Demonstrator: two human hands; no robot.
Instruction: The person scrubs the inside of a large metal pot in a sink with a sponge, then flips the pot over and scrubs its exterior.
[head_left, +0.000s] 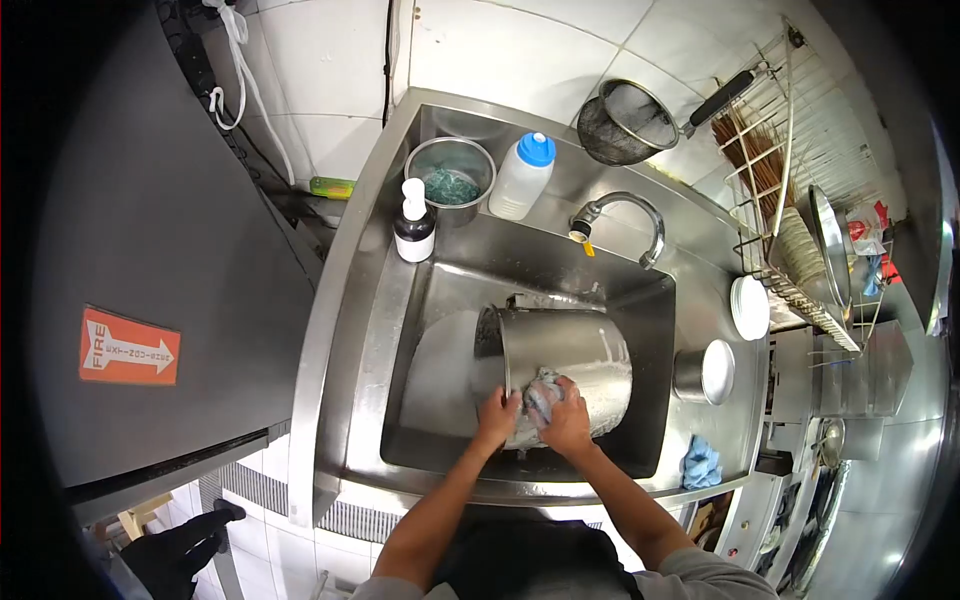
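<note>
A large steel stockpot [580, 345] lies on its side in the sink [650, 420], its mouth towards the left. My left hand [496, 418] is closed on the pot's rim, near its lower edge. In my right hand [568, 418] is a greyish, soapy scrubbing pad [542, 393], pressed against the outside of the pot. White suds [430, 385] spread over the sink floor left of the pot. The pot's inside is mostly hidden from this angle.
Behind the sink stand a pump bottle [414, 235], a steel pot with green scrubbers [452, 165], a blue-capped squeeze bottle [522, 180] and a curved faucet [650, 220]. Rightward are a small pot [700, 373], stacked white dishes [749, 307], a blue cloth [701, 463] and a wire rack [785, 265].
</note>
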